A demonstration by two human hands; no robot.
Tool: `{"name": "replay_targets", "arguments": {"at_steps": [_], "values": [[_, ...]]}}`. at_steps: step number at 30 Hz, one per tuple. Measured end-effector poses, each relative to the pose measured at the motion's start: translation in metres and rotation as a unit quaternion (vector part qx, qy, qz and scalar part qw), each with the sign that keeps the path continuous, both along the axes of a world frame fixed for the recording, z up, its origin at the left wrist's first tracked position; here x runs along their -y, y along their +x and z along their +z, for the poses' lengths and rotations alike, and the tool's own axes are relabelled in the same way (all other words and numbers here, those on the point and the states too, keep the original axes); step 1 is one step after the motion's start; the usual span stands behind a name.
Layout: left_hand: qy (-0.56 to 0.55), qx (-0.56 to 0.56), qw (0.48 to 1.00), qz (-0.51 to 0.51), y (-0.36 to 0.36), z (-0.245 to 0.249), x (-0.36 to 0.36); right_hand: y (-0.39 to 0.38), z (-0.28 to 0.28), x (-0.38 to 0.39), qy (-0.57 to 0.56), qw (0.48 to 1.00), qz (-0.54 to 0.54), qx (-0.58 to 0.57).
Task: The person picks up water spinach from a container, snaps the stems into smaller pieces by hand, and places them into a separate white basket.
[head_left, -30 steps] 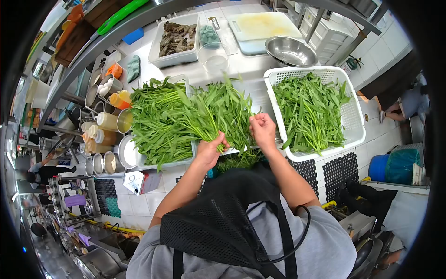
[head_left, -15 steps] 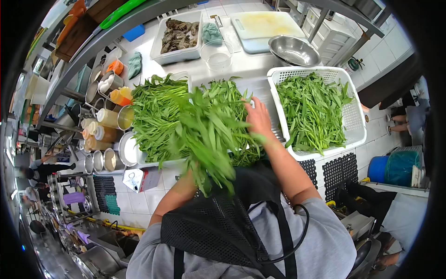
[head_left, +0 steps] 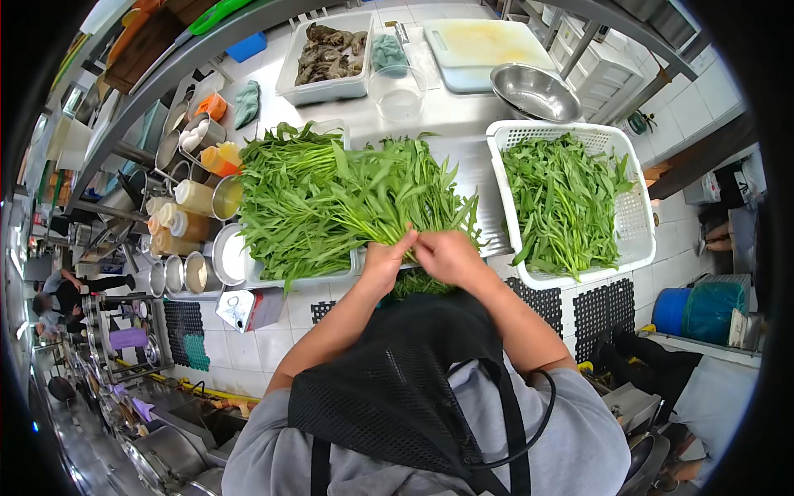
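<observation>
Beside piled greens (head_left: pixel 289 207) at centre left, holds a leafy bunch (head_left: pixel 376 202) mid-frame by its stems (head_left: pixel 395 234) in the left hand (head_left: pixel 385 264); seemingly curls the right hand (head_left: pixel 447 257) around their ends, just beside; best gripped lightly, ends level; at right, more greens (head_left: pixel 564 202) in a white basket (head_left: pixel 643 244).

A hand could pass over the steel strip (head_left: pixel 481 169) between the heaped greens (head_left: pixel 397 178) and the white basket (head_left: pixel 634 219), whose raised rim stands in the way.

Light: bright, even | Glare: steel bowl (head_left: pixel 536 93) | Distortion: strong fisheye, dark vignette | Blur: far left edge
</observation>
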State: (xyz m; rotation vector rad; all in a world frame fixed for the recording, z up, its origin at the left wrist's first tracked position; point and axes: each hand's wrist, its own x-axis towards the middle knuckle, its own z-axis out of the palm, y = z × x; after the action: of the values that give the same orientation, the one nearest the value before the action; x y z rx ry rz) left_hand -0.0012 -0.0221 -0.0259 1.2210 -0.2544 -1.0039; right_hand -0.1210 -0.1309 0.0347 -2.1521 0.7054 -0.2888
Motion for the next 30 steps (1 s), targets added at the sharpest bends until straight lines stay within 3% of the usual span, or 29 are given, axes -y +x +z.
{"name": "replay_targets", "arguments": {"at_steps": [2, 3, 4, 5, 6, 10, 13, 15, 16, 23, 24, 26, 27, 29, 30], "values": [[0.018, 0.078, 0.996, 0.036, -0.003, 0.013, 0.002, 0.001, 0.006, -0.005, -0.05, 0.985, 0.155, -0.052], [0.018, 0.078, 0.996, 0.035, 0.002, 0.025, -0.002, 0.0, 0.0, -0.001, -0.05, 0.985, 0.154, -0.051], [0.141, 0.219, 0.965, -0.005, 0.011, 0.036, -0.01, 0.0, -0.011, 0.006, -0.029, 0.993, 0.099, -0.05], [0.258, 0.351, 0.899, -0.044, 0.018, 0.041, -0.014, 0.001, -0.02, 0.013, -0.009, 0.998, 0.046, -0.048], [0.258, 0.351, 0.899, -0.043, 0.019, 0.039, -0.015, 0.001, -0.028, 0.015, -0.039, 0.999, -0.014, -0.035], [0.142, 0.258, 0.956, -0.019, 0.029, 0.027, -0.016, 0.01, -0.063, 0.026, -0.103, 0.984, -0.077, -0.119], [0.079, 0.212, 0.974, -0.007, 0.032, 0.027, -0.015, 0.013, -0.07, 0.03, -0.112, 0.979, -0.125, -0.117], [0.022, 0.027, 0.999, -0.016, 0.025, 0.034, -0.015, 0.012, -0.08, 0.037, -0.104, 0.979, -0.141, -0.106], [0.017, -0.008, 1.0, 0.002, 0.021, 0.039, -0.014, 0.011, -0.08, 0.042, -0.055, 0.982, -0.142, -0.109], [0.011, -0.037, 0.999, -0.032, 0.018, 0.04, -0.01, -0.002, -0.079, 0.059, 0.1, 0.981, -0.126, -0.107], [0.008, -0.04, 0.998, -0.038, 0.018, 0.039, -0.009, -0.002, -0.081, 0.055, 0.099, 0.981, -0.126, -0.108], [0.005, -0.044, 0.998, -0.045, 0.016, 0.036, -0.008, -0.002, -0.078, 0.04, -0.051, 0.983, -0.124, -0.127], [0.004, -0.045, 0.998, -0.044, 0.014, 0.035, -0.007, -0.003, -0.08, 0.041, -0.051, 0.983, -0.125, -0.127], [0.001, -0.044, 0.998, -0.043, 0.013, 0.036, -0.004, 0.001, -0.076, 0.043, 0.05, 0.991, -0.121, -0.007], [0.004, -0.043, 0.998, -0.044, 0.013, 0.037, -0.004, 0.0, -0.073, 0.047, 0.187, 0.971, -0.134, 0.064]]}}
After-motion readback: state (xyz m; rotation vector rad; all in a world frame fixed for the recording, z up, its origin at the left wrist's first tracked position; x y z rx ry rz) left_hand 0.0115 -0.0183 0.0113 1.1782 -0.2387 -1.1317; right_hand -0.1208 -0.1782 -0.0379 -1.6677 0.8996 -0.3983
